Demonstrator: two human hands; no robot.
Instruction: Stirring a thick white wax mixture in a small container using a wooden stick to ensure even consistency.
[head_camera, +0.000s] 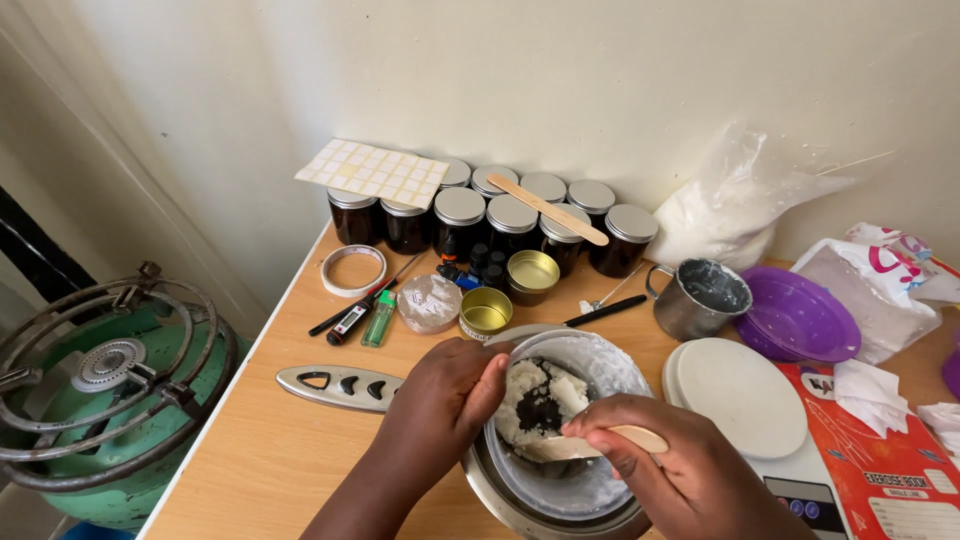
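Note:
A round metal bowl (600, 360) sits at the near edge of the wooden table (260, 450). It holds white waxy flakes (520, 390) with a dark patch (540, 412) in the middle. My left hand (440, 400) grips the bowl's left rim, thumb over the edge. My right hand (680, 470) holds a flat wooden stick (590, 445) whose end lies in the white flakes.
Several dark lidded jars (500, 215) line the wall, with a sticker sheet (372, 171) and another wooden stick (547, 209) on top. Gold tins (486, 311), a lighter (379, 318), a tape roll (353, 269), a metal mug (700, 297), a purple bowl (795, 313), a kitchen scale (745, 395) and a gas burner (100, 385) surround the bowl.

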